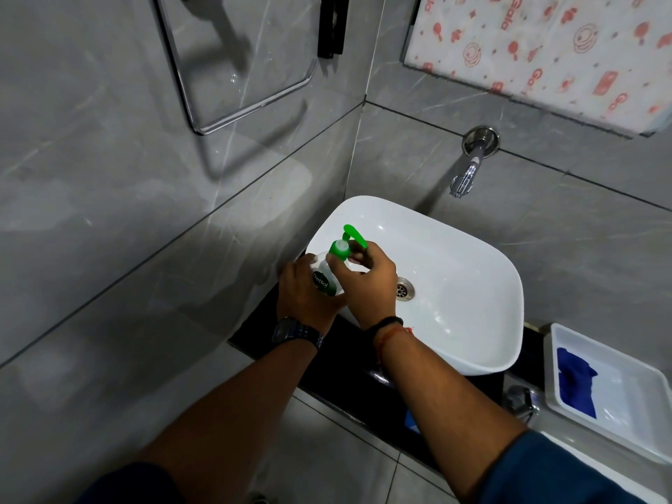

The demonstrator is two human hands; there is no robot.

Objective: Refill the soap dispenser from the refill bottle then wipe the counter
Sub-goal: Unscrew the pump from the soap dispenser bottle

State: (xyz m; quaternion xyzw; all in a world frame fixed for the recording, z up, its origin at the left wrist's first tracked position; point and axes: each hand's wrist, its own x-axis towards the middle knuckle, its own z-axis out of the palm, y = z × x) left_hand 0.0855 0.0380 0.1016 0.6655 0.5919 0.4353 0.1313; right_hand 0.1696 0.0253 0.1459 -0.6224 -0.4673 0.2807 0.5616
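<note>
A clear soap dispenser (324,278) with a green label and a green pump head (350,241) is held at the left rim of the white basin (472,271). My left hand (303,296) wraps around the bottle's body. My right hand (371,278) grips the green collar of the pump with its fingertips. The bottle tilts slightly toward me. A blue cloth (576,380) lies in a white tray (640,405) at the right. No refill bottle is in view.
The basin stands on a narrow black counter (262,332) in a corner of grey tiled walls. A chrome wall tap (469,169) juts out over the basin. A mirror (240,56) hangs on the left wall. Another chrome fitting (520,400) sits beside the tray.
</note>
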